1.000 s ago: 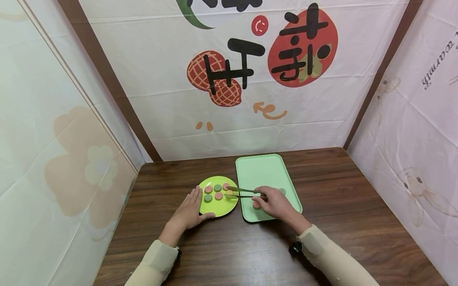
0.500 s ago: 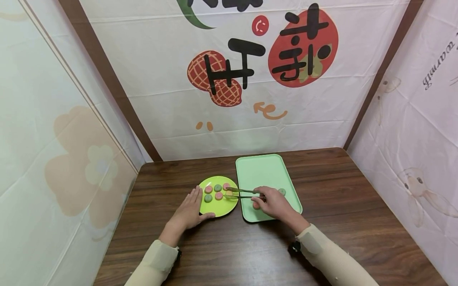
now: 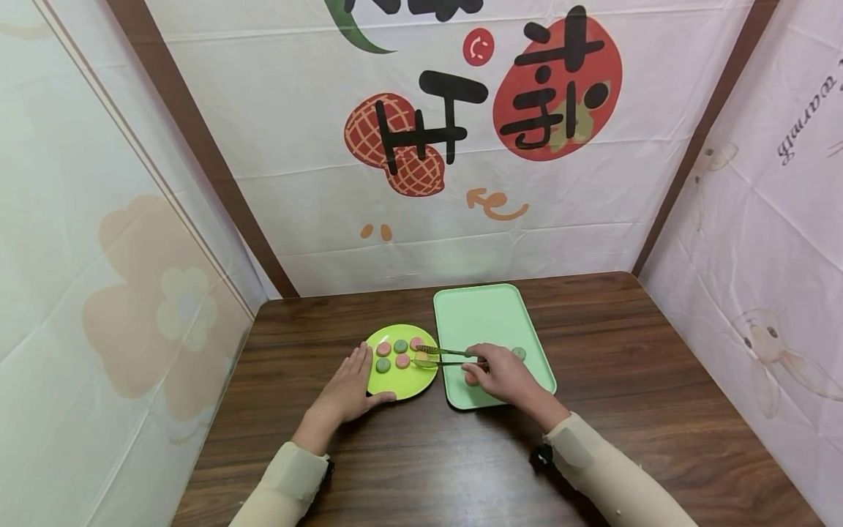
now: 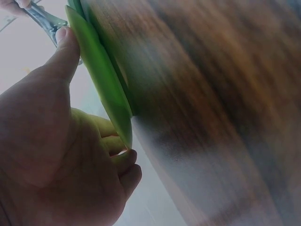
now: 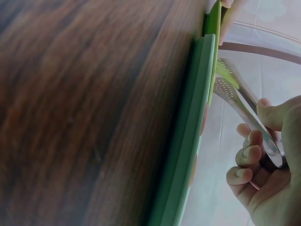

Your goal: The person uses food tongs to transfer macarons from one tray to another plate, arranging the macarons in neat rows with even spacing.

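Observation:
My left hand (image 3: pixel 347 382) rests at the left rim of the round lime-green plate (image 3: pixel 405 388), fingers straight along the edge and thumb reaching over the near rim. Several macarons, pink, green and yellow, lie on that plate. With my right hand (image 3: pixel 506 372) I hold metal tongs (image 5: pixel 242 106) with perforated tips, pointing left over the plate. The tong arms are spread, with the yellow macaron (image 3: pixel 422 357) between them and a pink macaron (image 3: pixel 416 342) just beyond the far tip. In the right wrist view, thumb and curled fingers grip the tongs near their joined end.
A mint-green tray (image 3: pixel 481 315) stands right of the plate, below my right hand. On it are a green macaron (image 3: pixel 519 353) and a pink macaron (image 3: pixel 470 378) partly hidden by the hand. The wooden table (image 3: pixel 408 468) meets a printed cloth wall (image 3: pixel 316 241) behind.

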